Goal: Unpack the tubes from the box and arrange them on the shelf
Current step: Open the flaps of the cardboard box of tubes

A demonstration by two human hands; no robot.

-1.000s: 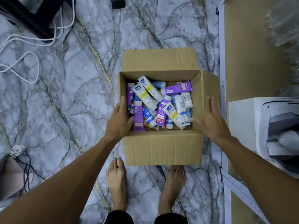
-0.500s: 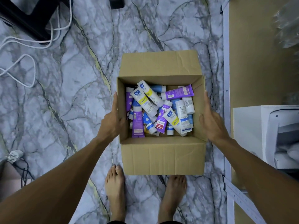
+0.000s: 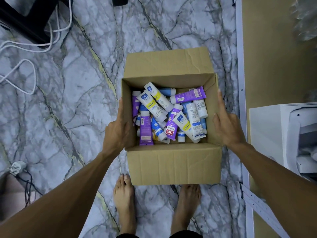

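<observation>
**Right hand closed in on box wall**

Since the earlier frame, the right hand (image 3: 226,129) has moved in from the side and the right flap has been folded up. The box (image 3: 173,164) now appears larger in the head view.

1. Two bare feet (image 3: 124,203) stand on the marble floor (image 3: 68,103). The near lower edge of the box overlaps the toes of the left foot.
2. The left hand (image 3: 117,133) lies flat against the outside of the left wall, fingers straight and pressed together, pointing away from the person.
3. The right hand lies flat against the right wall and the raised flap, fingers straight and together, thumb spread toward the rim.
4. The box is open. Its far flap is folded outward.
5. The tubes (image 3: 155,109) lie in a loose pile inside the box, in white, purple and blue, crossing one another. None are on the shelf (image 3: 274,69).
6. The shelf, a brown board in a white frame, runs along the right of the box. It carries a white case (image 3: 267,134) and, farther back, clear plastic wrap (image 3: 305,19).
7. At the far left, white cables (image 3: 32,48) loop across the floor beside a black stand (image 3: 25,19).
</observation>
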